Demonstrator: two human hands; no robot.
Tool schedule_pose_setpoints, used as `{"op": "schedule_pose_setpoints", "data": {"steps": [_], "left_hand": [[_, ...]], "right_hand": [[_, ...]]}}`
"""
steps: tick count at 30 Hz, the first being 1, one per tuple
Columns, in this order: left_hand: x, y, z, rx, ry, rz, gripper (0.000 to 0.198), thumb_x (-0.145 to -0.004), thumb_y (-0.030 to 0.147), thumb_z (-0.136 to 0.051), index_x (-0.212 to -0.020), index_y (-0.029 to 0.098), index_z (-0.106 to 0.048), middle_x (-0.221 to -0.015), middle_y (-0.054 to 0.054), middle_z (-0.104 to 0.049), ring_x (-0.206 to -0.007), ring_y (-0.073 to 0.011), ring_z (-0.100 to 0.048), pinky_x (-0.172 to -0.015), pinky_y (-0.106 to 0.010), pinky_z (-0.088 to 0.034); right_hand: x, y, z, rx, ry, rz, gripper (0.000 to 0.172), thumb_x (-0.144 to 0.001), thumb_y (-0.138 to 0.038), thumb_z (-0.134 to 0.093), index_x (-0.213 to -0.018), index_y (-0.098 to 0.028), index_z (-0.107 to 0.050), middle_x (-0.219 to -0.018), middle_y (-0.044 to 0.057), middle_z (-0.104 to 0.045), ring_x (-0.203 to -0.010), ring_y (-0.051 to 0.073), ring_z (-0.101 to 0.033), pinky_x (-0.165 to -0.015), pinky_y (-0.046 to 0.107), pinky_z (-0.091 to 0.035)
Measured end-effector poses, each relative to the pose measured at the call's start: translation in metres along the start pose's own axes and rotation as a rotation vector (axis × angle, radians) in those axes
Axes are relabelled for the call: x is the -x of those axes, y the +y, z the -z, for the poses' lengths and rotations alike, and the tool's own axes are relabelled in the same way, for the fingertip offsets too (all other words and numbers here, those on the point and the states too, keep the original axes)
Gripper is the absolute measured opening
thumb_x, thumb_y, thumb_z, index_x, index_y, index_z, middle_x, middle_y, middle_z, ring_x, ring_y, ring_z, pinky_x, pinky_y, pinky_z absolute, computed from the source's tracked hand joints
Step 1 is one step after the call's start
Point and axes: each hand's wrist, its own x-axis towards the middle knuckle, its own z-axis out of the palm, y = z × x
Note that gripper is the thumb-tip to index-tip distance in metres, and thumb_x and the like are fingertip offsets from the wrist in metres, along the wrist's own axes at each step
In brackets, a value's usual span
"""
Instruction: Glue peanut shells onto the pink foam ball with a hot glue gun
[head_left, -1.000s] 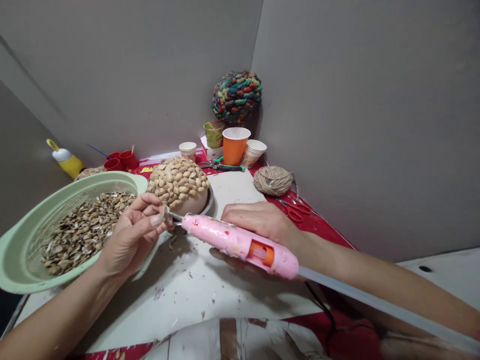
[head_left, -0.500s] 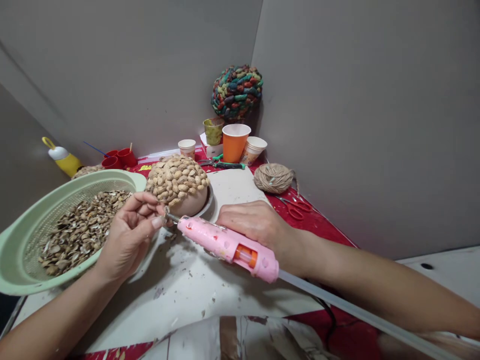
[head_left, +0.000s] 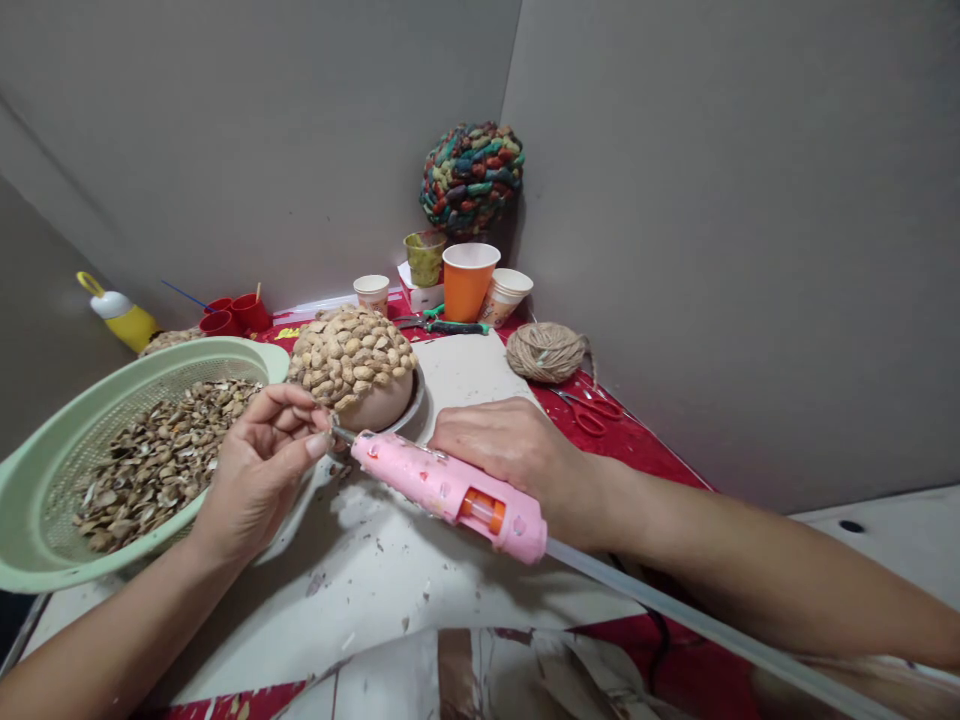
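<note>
My right hand grips a pink hot glue gun with a long clear glue stick running out of its back. The gun's metal nozzle points left, at the fingertips of my left hand. There the thumb and fingers pinch a small shell piece, mostly covered by the fingers. Just behind them, a pale round form sits in a grey bowl, its upper part covered with peanut shells. Left of my hand stands a green colander holding many loose shell pieces.
At the back are an orange cup, paper cups, pliers and a multicoloured ball. A twine ball and red-handled scissors lie right. Red pots and a yellow bottle stand left.
The glue gun has shifted very slightly left in the view, its nozzle still at my left fingertips. The whole scene has shifted a little as well; both grips look the same.
</note>
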Motion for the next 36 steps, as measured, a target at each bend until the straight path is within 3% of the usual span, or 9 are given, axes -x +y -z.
{"op": "schedule_pose_setpoints", "data": {"steps": [26,36], "left_hand": [[-0.0003,-0.0038,0.0035,-0.044,0.011,-0.005,0.029,-0.067,0.015,-0.088,-0.089,0.020,-0.069,-0.076,0.001,-0.069,-0.073,-0.0095,-0.059,-0.068,-0.016,-0.049],[0.0015,-0.0032,0.0030,-0.054,-0.010,0.002,0.029,-0.069,0.016,-0.088,-0.090,0.020,-0.068,-0.078,0.001,-0.068,-0.073,-0.0101,-0.059,-0.069,-0.017,-0.048]], "right_hand": [[0.0019,0.0032,-0.0014,0.047,0.011,-0.024,0.029,-0.097,-0.028,-0.050,-0.071,-0.017,-0.049,-0.065,-0.001,-0.053,-0.057,0.010,-0.044,-0.054,0.027,-0.025],[0.0027,0.0029,-0.0002,0.036,-0.041,-0.075,0.027,-0.097,-0.028,-0.050,-0.073,-0.016,-0.051,-0.068,0.001,-0.057,-0.060,0.010,-0.049,-0.056,0.026,-0.026]]}}
